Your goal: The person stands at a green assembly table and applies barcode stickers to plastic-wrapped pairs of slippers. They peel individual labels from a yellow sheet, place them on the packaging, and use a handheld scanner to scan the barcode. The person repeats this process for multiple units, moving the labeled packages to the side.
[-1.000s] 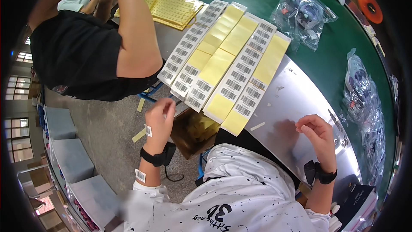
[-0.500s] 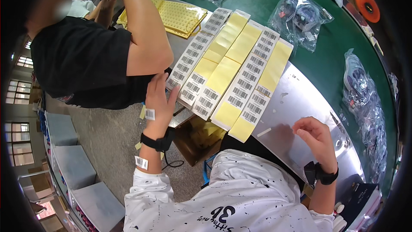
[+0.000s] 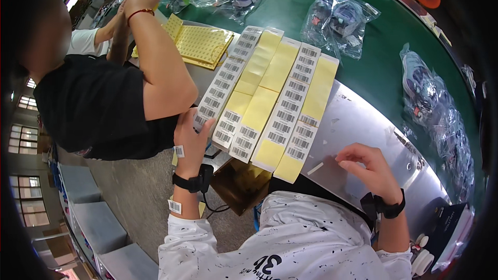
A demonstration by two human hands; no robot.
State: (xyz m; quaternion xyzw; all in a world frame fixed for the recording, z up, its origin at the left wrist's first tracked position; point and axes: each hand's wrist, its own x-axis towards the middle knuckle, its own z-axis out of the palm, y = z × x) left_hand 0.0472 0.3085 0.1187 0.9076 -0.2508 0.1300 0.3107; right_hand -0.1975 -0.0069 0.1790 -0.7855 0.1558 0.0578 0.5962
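A worker's left hand [image 3: 191, 137] pinches the near-left corner of long yellow-backed barcode label strips [image 3: 270, 98], fanned for easy peeling across the grey metal desk [image 3: 363, 124], while the loosely curled right hand [image 3: 368, 168] hovers empty just right of them.

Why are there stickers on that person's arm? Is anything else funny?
Two small white barcode labels sit on the left forearm, one near the wrist and one by the white sleeve, not on a sheet. Also, the long yellow label sheets hang over the edge of the grey metal table.
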